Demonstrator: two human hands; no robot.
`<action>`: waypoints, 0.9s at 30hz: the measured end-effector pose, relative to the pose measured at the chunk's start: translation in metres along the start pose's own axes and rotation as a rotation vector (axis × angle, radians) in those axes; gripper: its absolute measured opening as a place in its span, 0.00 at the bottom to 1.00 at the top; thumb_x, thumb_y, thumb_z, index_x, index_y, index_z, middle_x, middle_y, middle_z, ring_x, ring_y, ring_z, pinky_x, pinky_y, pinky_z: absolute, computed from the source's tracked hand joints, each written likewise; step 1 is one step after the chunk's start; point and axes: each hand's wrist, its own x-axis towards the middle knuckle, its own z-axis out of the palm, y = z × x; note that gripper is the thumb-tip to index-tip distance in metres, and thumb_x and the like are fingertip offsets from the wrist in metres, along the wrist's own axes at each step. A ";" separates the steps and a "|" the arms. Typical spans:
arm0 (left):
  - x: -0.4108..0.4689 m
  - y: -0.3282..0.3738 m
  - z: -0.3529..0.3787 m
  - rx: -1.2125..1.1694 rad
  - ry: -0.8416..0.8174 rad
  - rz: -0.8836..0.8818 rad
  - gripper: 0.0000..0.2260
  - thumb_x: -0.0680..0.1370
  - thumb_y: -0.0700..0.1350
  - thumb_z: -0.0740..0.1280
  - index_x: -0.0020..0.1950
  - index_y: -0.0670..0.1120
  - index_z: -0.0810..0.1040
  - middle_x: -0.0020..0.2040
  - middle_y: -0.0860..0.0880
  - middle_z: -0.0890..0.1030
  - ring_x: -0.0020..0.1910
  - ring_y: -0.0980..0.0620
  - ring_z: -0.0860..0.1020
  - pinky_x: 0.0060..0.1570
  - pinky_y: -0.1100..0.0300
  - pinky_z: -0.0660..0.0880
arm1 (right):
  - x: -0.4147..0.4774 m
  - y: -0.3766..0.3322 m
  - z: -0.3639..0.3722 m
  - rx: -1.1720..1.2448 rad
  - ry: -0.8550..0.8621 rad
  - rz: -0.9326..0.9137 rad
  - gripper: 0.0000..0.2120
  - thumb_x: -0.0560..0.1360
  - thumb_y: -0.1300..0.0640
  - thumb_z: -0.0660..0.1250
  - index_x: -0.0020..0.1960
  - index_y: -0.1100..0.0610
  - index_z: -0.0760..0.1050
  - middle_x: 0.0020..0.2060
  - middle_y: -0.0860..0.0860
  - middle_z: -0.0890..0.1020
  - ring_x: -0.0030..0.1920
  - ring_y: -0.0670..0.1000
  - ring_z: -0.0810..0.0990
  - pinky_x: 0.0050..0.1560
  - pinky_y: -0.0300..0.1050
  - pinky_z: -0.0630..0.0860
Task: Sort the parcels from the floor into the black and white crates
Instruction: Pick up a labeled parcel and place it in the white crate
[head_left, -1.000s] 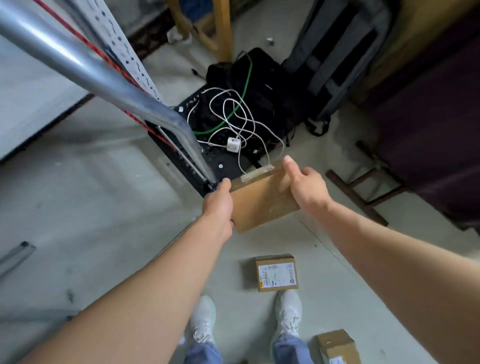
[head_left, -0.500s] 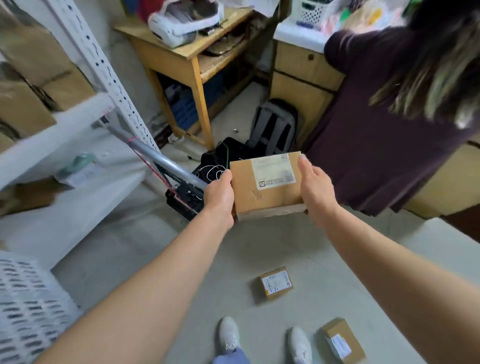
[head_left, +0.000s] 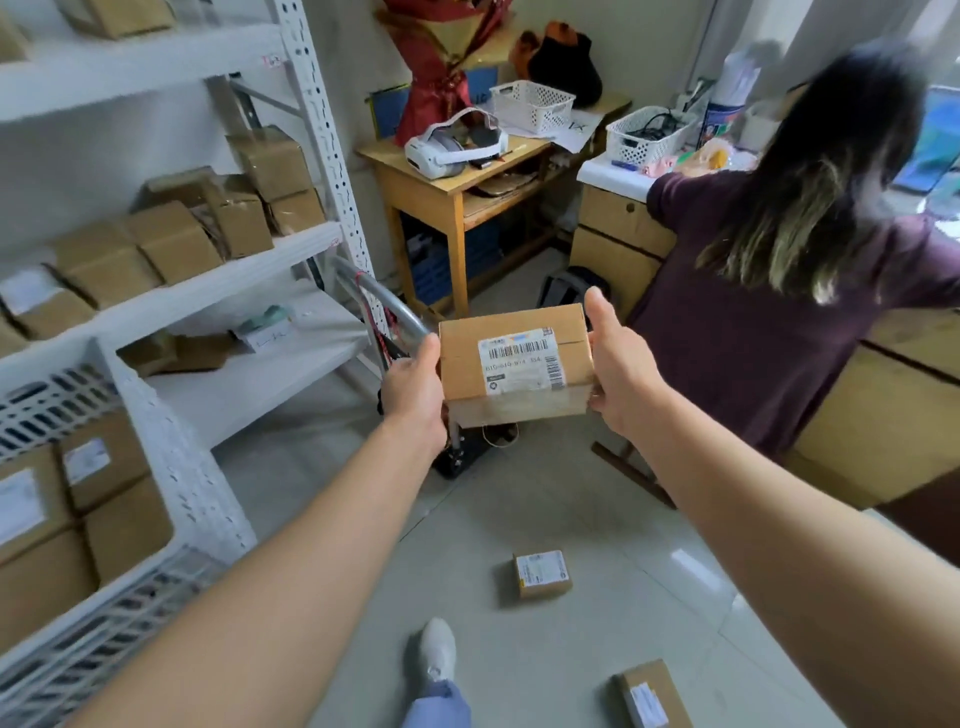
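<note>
I hold a brown cardboard parcel (head_left: 514, 364) with a white barcode label facing me, lifted in front of my chest. My left hand (head_left: 415, 389) grips its left side and my right hand (head_left: 618, 374) grips its right side. A white crate (head_left: 192, 499) at the lower left holds several labelled brown parcels. Two smaller parcels lie on the floor: one (head_left: 541, 574) ahead of my shoe, another (head_left: 652, 696) at the bottom right. No black crate is in view.
White shelving (head_left: 317, 156) with several brown boxes fills the left. A hand truck (head_left: 384, 306) leans by it. A wooden desk (head_left: 447, 192) stands behind. A person in a dark purple top (head_left: 769, 332) stands close on the right.
I have straightened up and my view has risen from the floor. The parcel has come up and tilted so its label faces me. The white crate has entered view.
</note>
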 end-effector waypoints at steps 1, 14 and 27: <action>-0.013 -0.001 -0.008 -0.008 0.048 0.055 0.09 0.77 0.52 0.67 0.44 0.47 0.77 0.42 0.50 0.82 0.39 0.53 0.81 0.36 0.59 0.77 | -0.012 0.004 -0.002 0.051 -0.026 0.011 0.33 0.71 0.31 0.59 0.60 0.58 0.75 0.50 0.54 0.84 0.49 0.55 0.83 0.53 0.54 0.78; -0.097 0.003 -0.145 -0.160 0.160 0.059 0.03 0.76 0.44 0.67 0.44 0.46 0.79 0.44 0.45 0.82 0.41 0.48 0.80 0.39 0.57 0.77 | -0.108 0.034 0.064 0.149 -0.230 0.030 0.23 0.72 0.38 0.64 0.53 0.57 0.78 0.47 0.54 0.83 0.43 0.55 0.83 0.38 0.49 0.80; -0.091 0.075 -0.410 -0.163 0.372 0.081 0.02 0.76 0.43 0.67 0.45 0.48 0.78 0.55 0.43 0.81 0.56 0.43 0.78 0.62 0.44 0.72 | -0.219 0.083 0.322 0.117 -0.440 0.074 0.10 0.72 0.46 0.68 0.48 0.51 0.77 0.49 0.55 0.83 0.49 0.59 0.82 0.47 0.63 0.79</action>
